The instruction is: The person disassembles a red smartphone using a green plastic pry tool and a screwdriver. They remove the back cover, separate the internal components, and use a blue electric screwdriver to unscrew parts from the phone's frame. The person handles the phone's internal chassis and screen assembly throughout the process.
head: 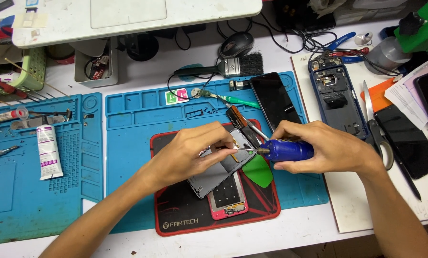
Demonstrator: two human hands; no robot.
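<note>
My right hand (325, 145) grips a blue-handled screwdriver (286, 150) held level, its thin metal tip pointing left. The fingertips of my left hand (191, 150) pinch that tip over a grey phone frame (213, 175), which lies tilted on a black and red pad (185, 217). A pink opened phone body (229, 199) sticks out from under the grey frame. A green plastic pick (258, 171) lies just under the screwdriver handle.
Blue repair mats (132, 143) cover the desk. A black screen panel (275, 99), a brush (238, 65), a green-handled tool (233, 99), a white tube (48, 151), an opened blue phone (339, 99), scissors (377, 134) and dark phones (407, 138) lie around.
</note>
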